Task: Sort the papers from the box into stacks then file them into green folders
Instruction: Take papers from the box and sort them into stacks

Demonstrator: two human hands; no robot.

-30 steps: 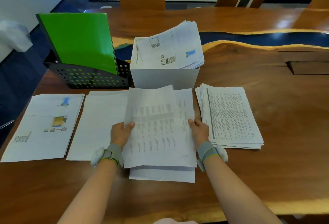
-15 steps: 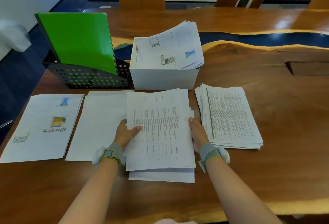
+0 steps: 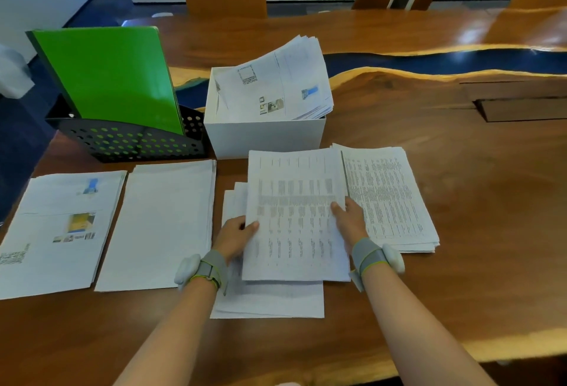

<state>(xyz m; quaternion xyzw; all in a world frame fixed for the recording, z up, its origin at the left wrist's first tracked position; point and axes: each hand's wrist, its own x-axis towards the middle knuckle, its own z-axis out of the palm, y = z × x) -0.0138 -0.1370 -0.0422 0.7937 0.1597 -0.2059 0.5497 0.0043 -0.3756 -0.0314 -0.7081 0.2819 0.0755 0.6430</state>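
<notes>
Nearest the bottom of the frame, two bare forearms reach in over the wooden table [image 3: 460,201], each wrist strapped with a grey band carrying a white module. The left hand [image 3: 234,236] pinches the left edge of a printed sheet [image 3: 296,217] covered in columns of small text, thumb on top and fingers curled beneath. The right hand [image 3: 349,221] grips the sheet's right edge the same way, so both hands are closed on this one page, held just above a loose pile of papers [image 3: 270,299] at lower centre. The sheet's right edge overlaps a thicker stack of similar text pages [image 3: 389,195] lying just to the right.

Left of the hands lies a stack of blank-looking white pages [image 3: 162,223], and at the far left edge another stack of pages with small colour pictures and a QR code [image 3: 58,232].

Further back, in the centre, a white box [image 3: 264,137] holds a tilted heap of unsorted papers [image 3: 276,85] spilling over its right rim. Just beside it to the left, a black perforated file holder [image 3: 132,140] carries an upright green folder [image 3: 107,75] leaning back.
</notes>
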